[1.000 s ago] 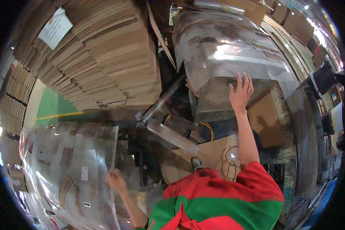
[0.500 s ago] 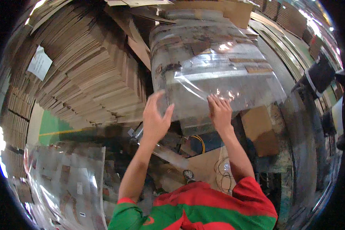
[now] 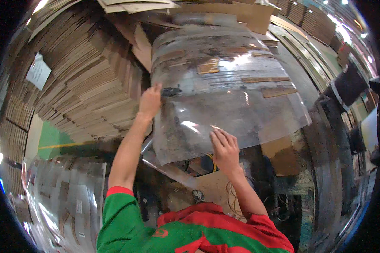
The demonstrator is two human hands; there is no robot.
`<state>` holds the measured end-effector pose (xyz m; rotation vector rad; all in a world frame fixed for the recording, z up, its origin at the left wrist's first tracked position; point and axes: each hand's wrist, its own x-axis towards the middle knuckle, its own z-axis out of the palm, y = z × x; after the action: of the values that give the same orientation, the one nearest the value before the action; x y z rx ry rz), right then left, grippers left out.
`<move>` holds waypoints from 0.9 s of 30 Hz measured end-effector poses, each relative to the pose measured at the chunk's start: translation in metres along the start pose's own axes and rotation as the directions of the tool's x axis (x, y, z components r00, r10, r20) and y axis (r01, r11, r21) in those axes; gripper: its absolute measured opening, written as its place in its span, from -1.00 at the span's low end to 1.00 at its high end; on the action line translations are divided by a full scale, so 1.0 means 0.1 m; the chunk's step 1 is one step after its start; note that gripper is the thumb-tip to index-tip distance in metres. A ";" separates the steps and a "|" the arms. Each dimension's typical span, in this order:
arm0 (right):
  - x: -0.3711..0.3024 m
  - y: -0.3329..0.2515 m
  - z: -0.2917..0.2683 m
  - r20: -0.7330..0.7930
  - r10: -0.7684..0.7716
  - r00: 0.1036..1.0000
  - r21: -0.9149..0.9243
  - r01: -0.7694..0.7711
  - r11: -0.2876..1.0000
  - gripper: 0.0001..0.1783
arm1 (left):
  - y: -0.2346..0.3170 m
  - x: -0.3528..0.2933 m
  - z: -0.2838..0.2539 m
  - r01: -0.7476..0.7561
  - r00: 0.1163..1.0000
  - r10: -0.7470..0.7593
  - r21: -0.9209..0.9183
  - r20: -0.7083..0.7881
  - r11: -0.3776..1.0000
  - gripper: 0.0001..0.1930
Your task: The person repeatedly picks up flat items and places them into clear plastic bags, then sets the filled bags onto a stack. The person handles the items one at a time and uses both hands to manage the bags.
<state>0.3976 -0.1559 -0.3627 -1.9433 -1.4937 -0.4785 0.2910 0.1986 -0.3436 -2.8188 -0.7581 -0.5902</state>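
A large clear plastic sheet drapes toward me over a stack, its near edge hanging loose. At the sheet's left side, my left hand is closed on the edge, its fingertips partly hidden. A small dark patch shows just right of those fingers. My right hand pinches the sheet near the middle of its front part, with the thumb mostly out of sight. Brown strips and a small brown piece show on or through the plastic.
Tall stacks of flat cardboard stand at the left, with a white paper on them. Another plastic-covered pile is at the lower left. A cardboard piece lies right of my right hand; dark machinery stands farther right.
My left hand has moved left and away from me, closing at the sheet's left edge. My right hand has come nearer and left, drawing the folded-back plastic toward me, so it lies flatter.
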 end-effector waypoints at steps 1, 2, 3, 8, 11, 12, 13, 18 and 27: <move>-0.01 0.04 -0.06 0.187 -0.001 0.982 -0.010 0.003 1.000 -0.30 | -0.02 0.11 -0.09 -0.039 0.988 0.037 -0.012 -0.148 0.999 -0.48; -0.01 0.11 -0.13 0.298 -0.042 0.953 0.114 0.008 0.993 -0.20 | -0.03 0.22 -0.24 -0.031 0.987 0.026 -0.028 -0.160 0.999 -0.54; -0.01 0.21 -0.24 0.441 -0.076 0.894 0.229 -0.031 0.973 -0.09 | -0.03 0.39 -0.44 -0.067 0.978 0.062 -0.019 -0.197 0.998 -0.60; 0.49 1.07 -0.57 0.108 0.189 0.976 0.315 -0.214 0.925 0.30 | 0.12 1.23 -1.88 -0.035 0.972 0.109 0.331 -0.210 0.943 -0.83; 0.98 1.61 -0.69 -0.460 0.318 0.829 -0.100 -0.404 0.909 0.19 | 0.16 1.26 -2.74 -0.094 0.955 0.180 0.336 -0.237 0.937 -0.82; 1.06 1.76 -0.74 -0.483 0.392 0.783 -0.109 -0.498 0.860 0.15 | 0.16 1.16 -2.96 -0.112 0.930 0.223 0.350 -0.292 0.930 -0.82; 1.09 1.87 -0.76 -0.444 0.344 0.828 -0.216 -0.471 0.855 0.04 | 0.15 1.04 -3.16 -0.113 0.909 0.247 0.373 -0.336 0.921 -0.81; 1.15 2.17 -0.55 -0.104 0.267 0.958 -0.016 -0.270 0.963 -0.48 | -0.35 0.07 -3.64 -0.162 0.950 0.239 0.341 -0.199 0.926 -0.60; 2.27 0.67 -0.03 -0.041 -0.189 0.981 -0.102 0.184 0.978 -0.62 | -1.54 -2.55 -4.29 0.350 0.936 -0.302 0.405 -0.180 0.845 -0.84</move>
<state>0.5278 -0.0038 -0.2355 -1.8576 -1.6560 -0.6909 -0.1323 0.1081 -0.0513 -2.2470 -1.1949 -0.5367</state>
